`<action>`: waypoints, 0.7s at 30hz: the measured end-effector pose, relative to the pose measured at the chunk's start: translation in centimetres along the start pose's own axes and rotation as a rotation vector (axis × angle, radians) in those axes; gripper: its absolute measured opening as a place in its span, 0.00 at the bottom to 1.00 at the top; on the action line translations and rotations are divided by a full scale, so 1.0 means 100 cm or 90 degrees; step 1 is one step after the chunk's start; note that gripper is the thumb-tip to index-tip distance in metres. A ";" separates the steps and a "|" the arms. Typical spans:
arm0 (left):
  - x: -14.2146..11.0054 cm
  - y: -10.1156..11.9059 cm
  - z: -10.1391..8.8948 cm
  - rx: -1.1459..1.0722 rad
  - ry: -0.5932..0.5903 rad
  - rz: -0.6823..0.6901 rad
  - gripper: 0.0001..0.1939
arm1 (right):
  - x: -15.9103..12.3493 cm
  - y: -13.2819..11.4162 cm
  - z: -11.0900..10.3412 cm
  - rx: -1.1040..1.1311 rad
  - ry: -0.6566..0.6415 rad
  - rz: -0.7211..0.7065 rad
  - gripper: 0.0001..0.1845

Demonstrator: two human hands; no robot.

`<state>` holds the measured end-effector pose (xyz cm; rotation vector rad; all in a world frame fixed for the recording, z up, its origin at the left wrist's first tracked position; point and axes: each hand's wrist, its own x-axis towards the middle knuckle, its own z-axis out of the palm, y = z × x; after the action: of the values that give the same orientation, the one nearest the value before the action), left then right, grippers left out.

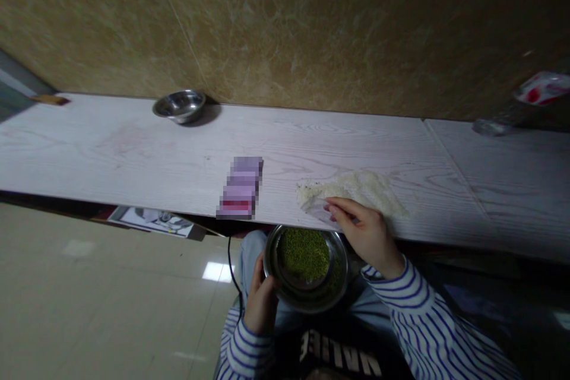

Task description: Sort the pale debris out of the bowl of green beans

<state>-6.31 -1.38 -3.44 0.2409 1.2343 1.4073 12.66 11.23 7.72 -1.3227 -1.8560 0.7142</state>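
My left hand (260, 297) grips the rim of a steel bowl (306, 297) filled with small green beans (303, 253), held just below the table's front edge. My right hand (366, 231) rests on the table edge, its fingers curled on a small clear piece of plastic (318, 209). It lies at the near side of a spread of pale grains (356, 190) on the white wood-grain table (133, 154).
An empty steel bowl (180, 105) stands at the back of the table by the brown wall. A blurred-out pink and purple item (240, 187) lies near the front edge. A red and white packet (542, 88) sits far right. Tiled floor lies below left.
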 end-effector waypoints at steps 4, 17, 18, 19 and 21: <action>0.000 -0.001 0.001 -0.007 -0.006 0.006 0.28 | -0.006 -0.004 0.001 -0.024 -0.041 -0.033 0.13; -0.008 0.008 0.011 0.013 -0.017 0.034 0.25 | 0.016 0.010 -0.001 0.011 0.079 0.019 0.15; -0.008 0.007 0.012 0.008 -0.016 0.039 0.25 | 0.015 0.011 -0.004 0.013 0.092 0.025 0.15; -0.008 0.006 0.013 0.002 -0.015 0.043 0.25 | 0.015 0.013 -0.007 0.013 0.100 0.032 0.15; -0.008 0.004 0.013 -0.011 -0.014 0.044 0.25 | 0.015 0.016 -0.010 0.014 0.101 0.043 0.16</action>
<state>-5.35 -1.22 -2.17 0.2887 1.2047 1.4715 14.00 13.22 7.38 -1.3927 -1.6807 0.6433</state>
